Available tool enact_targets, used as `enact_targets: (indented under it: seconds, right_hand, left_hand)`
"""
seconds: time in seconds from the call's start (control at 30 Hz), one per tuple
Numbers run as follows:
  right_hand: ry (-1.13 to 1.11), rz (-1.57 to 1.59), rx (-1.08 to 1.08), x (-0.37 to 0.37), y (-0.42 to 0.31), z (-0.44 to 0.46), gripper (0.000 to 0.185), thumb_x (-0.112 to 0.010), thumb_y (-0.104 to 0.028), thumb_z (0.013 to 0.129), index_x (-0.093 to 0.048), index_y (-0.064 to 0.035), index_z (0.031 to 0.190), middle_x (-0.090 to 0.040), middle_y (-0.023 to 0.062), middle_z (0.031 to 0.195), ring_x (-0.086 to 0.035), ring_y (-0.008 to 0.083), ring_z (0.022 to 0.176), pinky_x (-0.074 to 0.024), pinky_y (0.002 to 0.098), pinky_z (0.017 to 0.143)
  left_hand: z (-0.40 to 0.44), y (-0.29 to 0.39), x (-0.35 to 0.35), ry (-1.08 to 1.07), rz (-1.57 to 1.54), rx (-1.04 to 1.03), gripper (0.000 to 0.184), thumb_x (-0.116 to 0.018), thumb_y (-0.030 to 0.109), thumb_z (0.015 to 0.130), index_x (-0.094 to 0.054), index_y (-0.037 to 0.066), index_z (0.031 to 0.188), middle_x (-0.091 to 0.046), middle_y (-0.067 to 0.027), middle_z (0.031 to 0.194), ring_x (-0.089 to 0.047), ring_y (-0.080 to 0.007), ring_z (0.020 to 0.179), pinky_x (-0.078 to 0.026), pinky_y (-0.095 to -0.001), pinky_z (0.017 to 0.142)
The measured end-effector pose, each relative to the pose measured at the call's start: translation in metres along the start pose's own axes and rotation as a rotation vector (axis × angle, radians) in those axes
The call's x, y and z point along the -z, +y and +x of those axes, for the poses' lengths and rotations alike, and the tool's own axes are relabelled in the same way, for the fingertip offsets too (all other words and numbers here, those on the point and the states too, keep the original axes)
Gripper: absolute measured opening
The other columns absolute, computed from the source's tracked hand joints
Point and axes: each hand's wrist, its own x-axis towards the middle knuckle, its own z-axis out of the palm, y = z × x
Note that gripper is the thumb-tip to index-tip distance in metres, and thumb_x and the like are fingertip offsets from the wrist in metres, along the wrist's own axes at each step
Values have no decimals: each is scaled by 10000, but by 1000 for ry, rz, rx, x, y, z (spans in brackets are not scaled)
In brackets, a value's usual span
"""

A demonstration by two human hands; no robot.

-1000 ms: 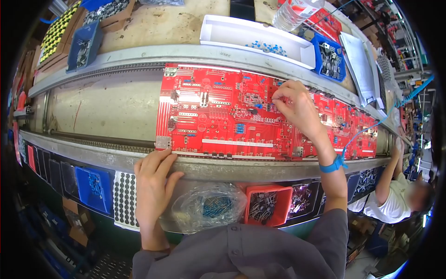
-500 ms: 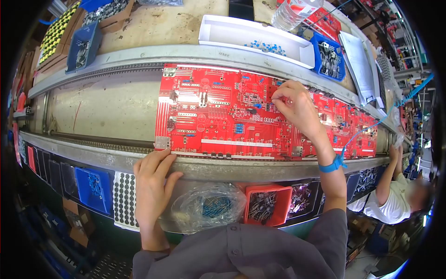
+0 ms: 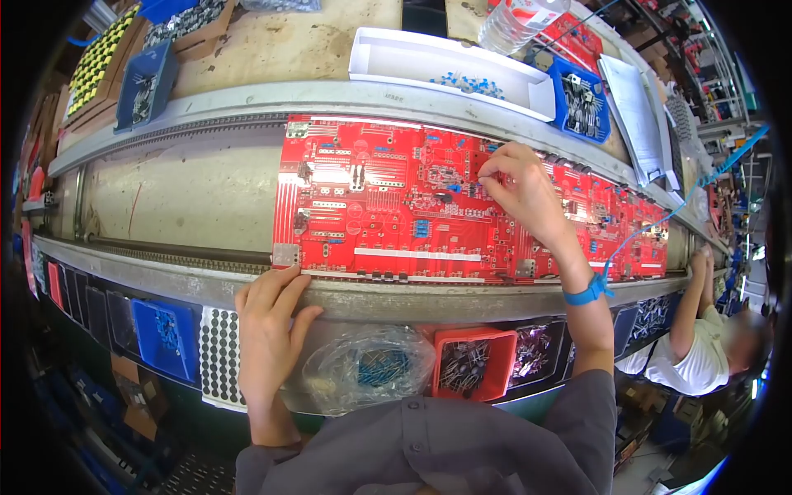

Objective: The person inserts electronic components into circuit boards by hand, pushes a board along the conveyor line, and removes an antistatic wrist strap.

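A red circuit board dotted with small parts lies between two metal rails. My right hand hovers over its upper right part, thumb and forefinger pinched together. Whatever those fingertips hold, if anything, is too small to make out. A blue strap with a coiled cord circles the right wrist. My left hand lies on the near rail, its fingers stretched out and their tips by the board's lower left corner. Farther right, more red boards continue along the rails.
Along the near side stand a blue bin, a clear bag of blue parts and a red bin. Beyond the far rail are a white box, a blue bin and a plastic bottle. A co-worker sits at right.
The boards appear a few pixels further left, along with much of the scene. My hands keep nearly the same pose, the right one still pinched above the board. The co-worker's hands have shifted slightly.
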Motion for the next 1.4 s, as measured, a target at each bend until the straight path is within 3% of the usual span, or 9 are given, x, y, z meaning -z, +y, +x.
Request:
enact_targets:
  seconds: [0.47,0.93,1.0,1.07,1.1,1.23,1.4]
  right_hand:
    - [45,-122,122,-6,-4,-2,108,-652,-24,720,-665,-31,827,-595,90,852,-538,277,864,-427,362,785]
    - [149,-101,61,27,2,-24,131,-651,-34,747,-656,-19,877,-610,129,849,-578,299,849,-465,364,755]
    - [201,-1,-37,33,19,-22,126,-640,-33,763,-653,-10,886,-629,152,848,-609,305,813,-482,358,715]
    - [312,-18,-3,43,50,-15,129,-627,-38,777,-651,-2,899,-642,165,838,-632,298,757,-493,341,669]
    - [390,-62,-78,50,63,-12,136,-625,-42,777,-650,3,902,-645,160,809,-636,291,747,-493,333,666]
    - [520,-172,-341,70,125,3,145,-652,-97,756,-664,2,861,-647,146,724,-635,283,695,-493,337,649]
    - [372,-292,-493,77,155,14,198,-733,-220,679,-691,-40,749,-647,135,703,-630,280,690,-488,374,656]
  left_hand:
    - [-1,0,0,-18,-3,8,371,-694,92,686,-609,8,1037,-582,-108,1110,-518,-273,1048,-351,-372,901]
    - [-3,-1,-3,0,4,17,344,-686,97,714,-610,12,1039,-577,-113,1105,-505,-291,1055,-352,-372,918]
    - [-3,0,-3,-12,-19,18,349,-678,77,723,-600,10,1057,-541,-126,1167,-489,-302,1084,-345,-380,949]
    - [-3,3,-2,35,-111,109,351,-664,55,739,-588,8,1079,-489,-146,1238,-461,-322,1128,-337,-386,977]
    - [-4,-1,-4,37,-95,110,407,-649,42,760,-541,5,1151,-446,-175,1280,-429,-342,1167,-328,-396,994]
    - [-7,-10,-15,130,63,78,550,-640,50,779,-421,5,1281,-461,-212,1245,-433,-358,1147,-340,-403,975]
    - [-6,-9,-19,139,-34,129,562,-630,49,785,-407,10,1299,-522,-217,1143,-485,-357,1042,-370,-403,923]
